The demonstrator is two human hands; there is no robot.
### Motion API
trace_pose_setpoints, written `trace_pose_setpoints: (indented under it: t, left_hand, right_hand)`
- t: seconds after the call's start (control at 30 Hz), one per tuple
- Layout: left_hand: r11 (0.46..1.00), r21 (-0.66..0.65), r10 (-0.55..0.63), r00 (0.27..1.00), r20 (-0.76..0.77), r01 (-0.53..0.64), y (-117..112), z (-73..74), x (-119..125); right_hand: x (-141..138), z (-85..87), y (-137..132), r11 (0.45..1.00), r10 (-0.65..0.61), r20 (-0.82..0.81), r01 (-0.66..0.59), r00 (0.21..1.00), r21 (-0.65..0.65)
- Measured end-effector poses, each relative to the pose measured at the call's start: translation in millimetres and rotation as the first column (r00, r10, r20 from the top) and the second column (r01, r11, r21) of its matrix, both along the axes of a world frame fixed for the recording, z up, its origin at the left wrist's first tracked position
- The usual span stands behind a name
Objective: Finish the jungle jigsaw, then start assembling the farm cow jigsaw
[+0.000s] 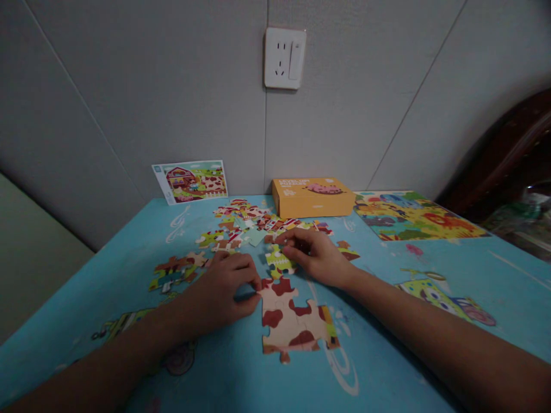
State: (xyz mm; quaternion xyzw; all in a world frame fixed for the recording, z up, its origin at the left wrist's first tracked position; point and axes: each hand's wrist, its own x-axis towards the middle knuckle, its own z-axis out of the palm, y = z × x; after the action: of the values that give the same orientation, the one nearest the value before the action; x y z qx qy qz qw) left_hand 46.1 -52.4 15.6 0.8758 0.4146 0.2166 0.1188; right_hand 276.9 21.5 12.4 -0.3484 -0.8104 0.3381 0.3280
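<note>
Left hand (230, 282) pinches edge of brown-spotted puzzle section (293, 324) on blue bench (228, 367); right hand (321, 257) curls at yellow-green pieces (279, 262), its grip impossible to tell.

dim light; wall (181, 92) greyish, corners dark, edges stretched wide.

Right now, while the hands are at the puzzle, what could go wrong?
The left hand is at the edge of the brown-spotted section, so a bump might shift or split it. The right hand is right beside the yellow-green section and could knock it askew. Loose pieces overlap in a pile near the orange box, so one might get overlooked.
</note>
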Motion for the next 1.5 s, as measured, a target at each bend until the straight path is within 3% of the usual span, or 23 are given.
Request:
trace_pose_setpoints:
  t: [0.13,0.43,0.73,1.0,1.2,1.5]
  left_hand:
    - [1.000,-0.023,0.001,0.999,-0.033,-0.002,0,2.6,-2]
    - [0.998,-0.053,0.029,0.991,-0.128,-0.036,-1,9.9,-6]
    - [0.996,-0.069,0.039,0.990,-0.135,-0.049,-1,12.1,-5]
    - [0.996,-0.073,0.039,0.990,-0.135,-0.049,0,13.5,-4]
    - [0.997,-0.065,0.037,0.991,-0.132,-0.046,-1,11.7,-5]
    - [0.997,-0.080,-0.012,0.998,-0.061,0.007,-2,9.7,-4]
  right_hand:
    - [1,0.4,0,1.000,-0.015,-0.003,0.015,1.000,-0.006]
    - [2,2.2,-1,0.977,0.058,0.082,-0.040,0.995,-0.208]
    - [7,12.9,-1,0.995,-0.042,0.366,0.073,0.930,-0.071]
    - [7,18.2,-3,0.997,-0.083,0.490,0.070,0.868,0.044]
    - [5,17.9,-5,0.997,-0.070,0.437,0.053,0.897,0.052]
    - [4,12.1,-5,0.996,-0.085,0.233,0.089,0.969,-0.005]
